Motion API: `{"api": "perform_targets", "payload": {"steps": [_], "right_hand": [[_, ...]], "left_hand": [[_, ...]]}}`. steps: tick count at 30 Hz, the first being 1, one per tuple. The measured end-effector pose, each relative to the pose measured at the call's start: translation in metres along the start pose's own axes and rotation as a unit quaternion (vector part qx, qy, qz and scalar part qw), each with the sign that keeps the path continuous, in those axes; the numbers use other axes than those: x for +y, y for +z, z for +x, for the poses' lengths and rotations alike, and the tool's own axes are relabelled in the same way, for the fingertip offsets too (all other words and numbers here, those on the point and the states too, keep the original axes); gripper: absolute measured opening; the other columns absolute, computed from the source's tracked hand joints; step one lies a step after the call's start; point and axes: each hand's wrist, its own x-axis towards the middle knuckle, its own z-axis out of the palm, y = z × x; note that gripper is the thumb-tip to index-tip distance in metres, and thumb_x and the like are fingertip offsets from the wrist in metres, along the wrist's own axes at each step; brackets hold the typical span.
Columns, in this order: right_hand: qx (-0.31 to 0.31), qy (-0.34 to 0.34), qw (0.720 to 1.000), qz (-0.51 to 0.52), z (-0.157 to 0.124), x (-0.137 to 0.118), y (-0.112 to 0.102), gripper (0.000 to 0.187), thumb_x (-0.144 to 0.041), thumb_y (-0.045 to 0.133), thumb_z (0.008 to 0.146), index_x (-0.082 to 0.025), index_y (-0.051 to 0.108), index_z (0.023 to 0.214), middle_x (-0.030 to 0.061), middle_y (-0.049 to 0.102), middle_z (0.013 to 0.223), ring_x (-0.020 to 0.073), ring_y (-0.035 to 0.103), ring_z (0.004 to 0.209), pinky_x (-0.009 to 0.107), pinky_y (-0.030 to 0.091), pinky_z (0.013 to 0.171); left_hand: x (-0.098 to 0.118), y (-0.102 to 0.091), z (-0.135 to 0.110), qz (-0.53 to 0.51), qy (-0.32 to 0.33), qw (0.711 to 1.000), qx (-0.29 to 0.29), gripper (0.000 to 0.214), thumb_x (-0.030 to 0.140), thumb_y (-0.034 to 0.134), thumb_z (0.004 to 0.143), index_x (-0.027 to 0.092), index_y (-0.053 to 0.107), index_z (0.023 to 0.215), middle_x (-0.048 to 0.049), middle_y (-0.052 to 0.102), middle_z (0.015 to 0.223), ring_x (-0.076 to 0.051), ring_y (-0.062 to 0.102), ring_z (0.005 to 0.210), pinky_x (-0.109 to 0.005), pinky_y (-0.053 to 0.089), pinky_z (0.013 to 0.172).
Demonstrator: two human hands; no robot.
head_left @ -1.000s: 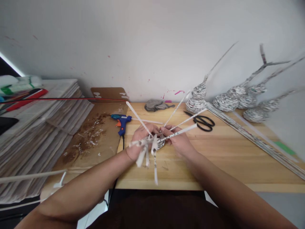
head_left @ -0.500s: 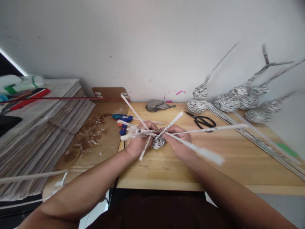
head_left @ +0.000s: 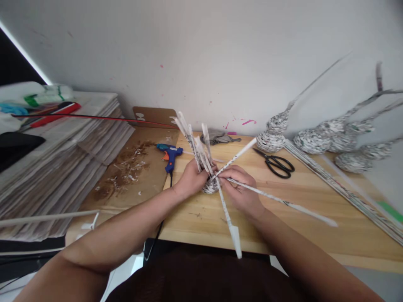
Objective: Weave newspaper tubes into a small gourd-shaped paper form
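A small woven ball of rolled newspaper (head_left: 210, 187) sits low between my hands, just above or on the wooden table; I cannot tell which. Several paper tubes (head_left: 192, 140) stick up from its top and lean toward the wall. My left hand (head_left: 192, 178) is closed around the left side of the woven paper piece, at the base of those tubes. With pinched fingers, my right hand (head_left: 241, 186) grips a paper tube (head_left: 267, 195) close to the weave. Another tube (head_left: 226, 209) hangs toward me over the table edge, and one more points up to the right.
Black-handled scissors (head_left: 277, 164) and finished gourd-shaped weavings (head_left: 271, 140) stand to the right, beside a bundle of long paper tubes (head_left: 343, 191). A blue glue gun (head_left: 171, 157) lies left of my hands. Stacked newspaper (head_left: 94, 126) fills the far left. A grey cloth (head_left: 217, 137) lies by the wall.
The woven piece has turned in my hands: the bunched tubes swung from pointing left to pointing up, and a right-hand tube swung down toward me. The whole view has shifted slightly.
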Motion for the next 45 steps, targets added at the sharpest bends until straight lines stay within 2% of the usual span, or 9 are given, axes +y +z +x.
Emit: {"api": "perform_targets", "payload": {"steps": [4,8,14,16,20,27,33,37,45], "right_hand": [[0.012,0.134,0.986,0.094,0.002,0.008,0.003,0.010,-0.030,0.073,0.081,-0.022,0.073,0.087,0.0045,0.075,0.085,0.0205,0.070,0.078,0.033,0.056,0.073],[0.020,0.229,0.959,0.167,0.005,0.013,0.006,0.018,-0.032,0.078,0.072,-0.021,0.070,0.083,0.0027,0.075,0.078,0.0194,0.069,0.072,0.032,0.055,0.071],[0.008,0.262,0.947,0.184,0.006,0.009,0.006,0.022,-0.036,0.080,0.070,-0.020,0.067,0.079,-0.0007,0.069,0.067,0.0157,0.062,0.062,0.029,0.050,0.062],[0.009,0.269,0.946,0.182,0.007,0.007,0.006,0.023,-0.036,0.078,0.070,-0.020,0.066,0.080,-0.0027,0.065,0.062,0.0135,0.057,0.055,0.027,0.047,0.055],[0.010,0.274,0.943,0.189,0.007,0.004,0.007,0.023,-0.036,0.077,0.069,-0.020,0.065,0.080,-0.0032,0.065,0.061,0.0109,0.051,0.047,0.026,0.041,0.048],[-0.005,0.270,0.947,0.174,0.007,0.000,0.006,0.023,-0.037,0.077,0.070,-0.019,0.067,0.080,-0.0021,0.064,0.061,0.0113,0.052,0.049,0.025,0.039,0.045],[-0.005,0.300,0.933,0.200,0.006,0.002,0.007,0.027,-0.040,0.079,0.066,-0.019,0.065,0.078,-0.0012,0.065,0.059,0.0132,0.055,0.049,0.027,0.045,0.048],[-0.012,0.292,0.943,0.161,0.005,0.004,0.006,0.024,-0.038,0.078,0.069,-0.019,0.068,0.080,-0.0016,0.066,0.059,0.0116,0.053,0.047,0.025,0.042,0.046],[-0.024,0.285,0.939,0.192,0.006,0.002,0.007,0.021,-0.036,0.078,0.069,-0.020,0.068,0.078,-0.0026,0.063,0.055,0.0121,0.054,0.047,0.025,0.043,0.045]], "left_hand": [[-0.004,0.000,0.001,0.018,-0.001,1.000,0.006,0.008,0.024,0.063,0.082,0.017,0.063,0.085,-0.0033,0.070,0.082,-0.018,0.067,0.080,-0.030,0.055,0.080],[-0.002,-0.006,0.003,0.013,-0.033,0.999,-0.041,0.019,0.030,0.071,0.079,0.015,0.069,0.090,-0.0067,0.075,0.089,-0.021,0.070,0.085,-0.032,0.057,0.082],[0.010,-0.030,0.013,0.005,-0.031,0.982,-0.185,0.022,0.032,0.076,0.077,0.015,0.074,0.091,-0.0071,0.076,0.085,-0.023,0.072,0.082,-0.034,0.058,0.079],[0.014,-0.042,0.017,-0.013,-0.024,0.960,-0.279,0.032,0.027,0.077,0.075,0.017,0.074,0.105,-0.0090,0.077,0.097,-0.025,0.073,0.091,-0.037,0.058,0.084],[0.017,-0.061,0.021,-0.006,-0.023,0.930,-0.367,0.057,0.019,0.080,0.071,0.021,0.067,0.126,-0.0130,0.070,0.125,-0.029,0.068,0.113,-0.040,0.056,0.095],[0.005,-0.060,0.023,-0.026,-0.037,0.937,-0.345,0.040,0.021,0.069,0.085,0.018,0.069,0.125,-0.0125,0.074,0.120,-0.026,0.070,0.109,-0.039,0.056,0.095],[0.001,-0.054,0.023,-0.006,-0.044,0.945,-0.325,0.032,0.028,0.074,0.082,0.014,0.075,0.111,-0.0122,0.078,0.105,-0.025,0.073,0.093,-0.035,0.059,0.083],[0.004,-0.050,0.021,0.003,-0.042,0.949,-0.311,0.029,0.030,0.078,0.078,0.015,0.077,0.103,-0.0094,0.079,0.097,-0.023,0.073,0.087,-0.030,0.059,0.076],[0.007,-0.045,0.014,0.052,-0.017,0.961,-0.273,0.021,0.024,0.070,0.080,0.017,0.077,0.099,-0.0059,0.077,0.089,-0.020,0.071,0.080,-0.029,0.058,0.075]]}}
